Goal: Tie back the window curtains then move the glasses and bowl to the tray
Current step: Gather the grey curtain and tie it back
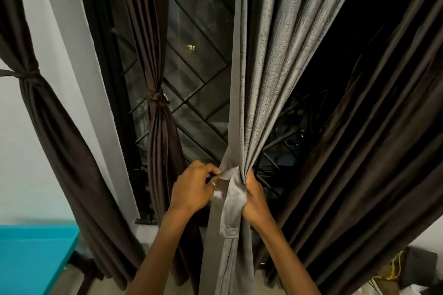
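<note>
In front of the window grille (191, 93), the grey curtain (263, 79) hangs bunched w/ tie strip (231, 189) round it. L hand (194, 187) fingers (213, 171) pinch the strip's end; R hand (255, 199) clenches the gathered folds. Brown curtain (158, 127) at left is already tied.

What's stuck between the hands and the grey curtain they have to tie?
Nothing visible. The left hand pinches the grey tie strip wrapped round the grey curtain, and the right hand grips the bunched cloth directly.
</note>
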Action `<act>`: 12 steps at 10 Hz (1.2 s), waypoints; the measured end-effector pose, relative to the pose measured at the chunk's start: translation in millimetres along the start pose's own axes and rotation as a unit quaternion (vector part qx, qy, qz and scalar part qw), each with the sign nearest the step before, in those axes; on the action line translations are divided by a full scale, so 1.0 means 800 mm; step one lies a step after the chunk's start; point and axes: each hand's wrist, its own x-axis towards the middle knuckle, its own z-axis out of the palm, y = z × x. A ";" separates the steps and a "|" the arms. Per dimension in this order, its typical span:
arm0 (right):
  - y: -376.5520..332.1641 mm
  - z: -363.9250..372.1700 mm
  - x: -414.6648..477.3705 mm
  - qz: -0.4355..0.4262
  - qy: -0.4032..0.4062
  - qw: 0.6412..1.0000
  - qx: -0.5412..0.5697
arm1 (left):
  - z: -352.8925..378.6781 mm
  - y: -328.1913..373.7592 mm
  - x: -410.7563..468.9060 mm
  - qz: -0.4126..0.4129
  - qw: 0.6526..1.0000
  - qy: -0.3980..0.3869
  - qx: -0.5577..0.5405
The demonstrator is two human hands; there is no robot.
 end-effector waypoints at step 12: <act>-0.024 0.014 -0.004 0.022 -0.081 0.993 -0.087 | 0.026 0.083 0.005 -0.086 0.988 0.035 -0.125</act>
